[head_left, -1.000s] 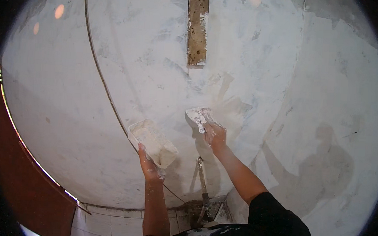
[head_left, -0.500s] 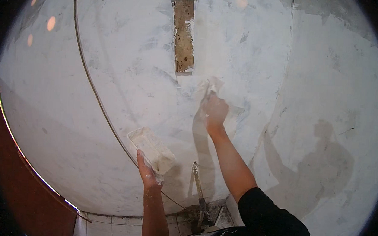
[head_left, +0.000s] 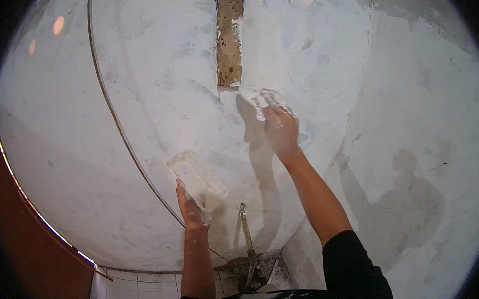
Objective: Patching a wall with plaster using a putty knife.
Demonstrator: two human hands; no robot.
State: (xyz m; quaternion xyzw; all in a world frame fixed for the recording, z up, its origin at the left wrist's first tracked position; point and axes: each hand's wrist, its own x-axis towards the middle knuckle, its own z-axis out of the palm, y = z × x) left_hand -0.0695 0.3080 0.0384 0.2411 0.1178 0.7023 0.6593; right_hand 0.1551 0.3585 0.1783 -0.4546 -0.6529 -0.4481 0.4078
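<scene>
My right hand (head_left: 281, 129) is raised against the white plastered wall (head_left: 161, 91) and grips a putty knife (head_left: 263, 102), its white-coated blade pressed flat to the wall just below a bare vertical strip of brown brick (head_left: 229, 40). My left hand (head_left: 191, 214) is lower, holding a rectangular plaster board (head_left: 195, 179) heaped with white putty, tilted and close to the wall. The knife's handle is hidden inside my fist.
A thin dark cable (head_left: 111, 110) curves down across the wall on the left. A metal rod (head_left: 245, 242) stands at the wall's foot among debris. White floor tiles (head_left: 135, 287) lie below, and a red surface (head_left: 23, 246) borders the lower left.
My right hand has moved up the wall with the putty knife, from mid-height to just under the brick strip. The left hand with the board has stayed low.
</scene>
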